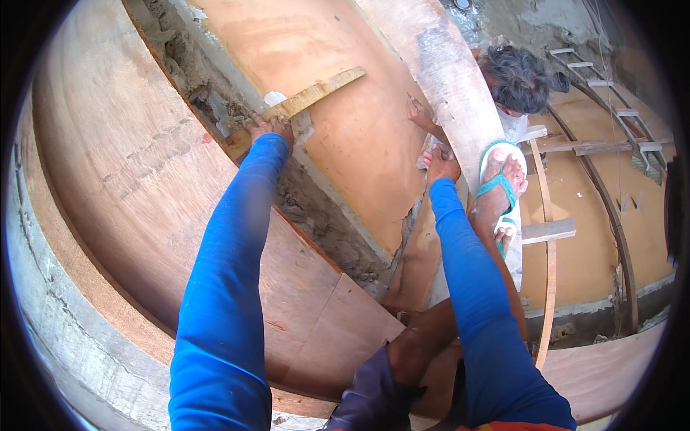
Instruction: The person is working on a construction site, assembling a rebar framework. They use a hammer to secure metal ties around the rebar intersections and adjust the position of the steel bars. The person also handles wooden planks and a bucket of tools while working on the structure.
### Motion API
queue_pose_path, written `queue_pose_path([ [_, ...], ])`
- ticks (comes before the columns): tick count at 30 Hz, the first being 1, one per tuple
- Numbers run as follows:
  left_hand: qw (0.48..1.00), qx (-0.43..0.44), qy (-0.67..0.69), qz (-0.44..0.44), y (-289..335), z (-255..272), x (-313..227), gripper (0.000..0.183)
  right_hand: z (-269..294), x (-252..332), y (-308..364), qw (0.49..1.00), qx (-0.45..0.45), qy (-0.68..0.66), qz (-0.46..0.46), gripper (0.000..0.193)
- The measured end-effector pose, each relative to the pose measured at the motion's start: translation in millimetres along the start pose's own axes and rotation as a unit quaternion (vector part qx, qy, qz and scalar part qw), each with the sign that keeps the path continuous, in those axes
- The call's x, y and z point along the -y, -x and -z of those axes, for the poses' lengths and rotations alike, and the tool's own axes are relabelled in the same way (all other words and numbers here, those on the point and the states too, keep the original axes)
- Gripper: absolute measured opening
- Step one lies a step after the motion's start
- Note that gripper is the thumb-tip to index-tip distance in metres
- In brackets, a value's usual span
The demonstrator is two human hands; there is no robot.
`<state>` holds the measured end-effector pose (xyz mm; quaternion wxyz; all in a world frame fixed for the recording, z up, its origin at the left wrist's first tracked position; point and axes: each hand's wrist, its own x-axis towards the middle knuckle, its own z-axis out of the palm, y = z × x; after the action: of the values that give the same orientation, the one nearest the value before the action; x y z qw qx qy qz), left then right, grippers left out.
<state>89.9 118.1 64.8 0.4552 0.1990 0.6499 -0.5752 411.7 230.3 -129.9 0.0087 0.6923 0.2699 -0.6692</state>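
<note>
My left hand [271, 131] is closed around the near end of a narrow wooden strip [323, 92], which slants up and right over the orange-tan panel [345, 158]. Beneath that hand runs a rough gap beside the curved plywood [129, 144]. My right hand [442, 164] is closed, its fingers curled, beside the edge of a long, pale, worn board [449, 79]. What those fingers hold, if anything, I cannot make out. Just beyond, another person's hand [420, 113] rests over the panel, seemingly with a thin stick-like thing in its fingers.
My feet in teal-strapped sandals [503, 169] stand on the pale board. A person with dark hair [521, 77] is low behind it. At right are a ladder [607, 90], a thin upright batten [550, 266] with short crosspieces, and a lower tan surface [575, 194] with dark curved strips.
</note>
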Motion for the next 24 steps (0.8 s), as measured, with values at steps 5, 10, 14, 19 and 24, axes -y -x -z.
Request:
queue_pose_path([
  [5,0.995,-0.036,0.091,-0.01,7.5,-17.0,-11.8,0.057,6.5,29.1,24.5,0.996,0.061,0.037,-0.051,0.03],
  [10,0.967,-0.062,0.241,-0.061,70.2,16.0,-58.8,0.054,28.9,58.7,56.9,0.975,0.148,0.164,-0.033,0.019],
  [14,0.857,-0.134,0.472,-0.157,162.2,33.0,-107.2,0.05,58.1,100.2,82.6,0.94,0.204,0.275,0.012,0.02],
  [19,0.718,-0.329,0.576,-0.213,320.4,47.7,-106.4,0.035,116.6,170.3,88.7,0.906,0.185,0.356,0.136,0.018],
  [24,0.674,-0.52,0.524,-0.032,478.1,24.2,20.5,0.043,193.2,285.6,145.9,0.913,0.147,0.345,0.158,0.024],
])
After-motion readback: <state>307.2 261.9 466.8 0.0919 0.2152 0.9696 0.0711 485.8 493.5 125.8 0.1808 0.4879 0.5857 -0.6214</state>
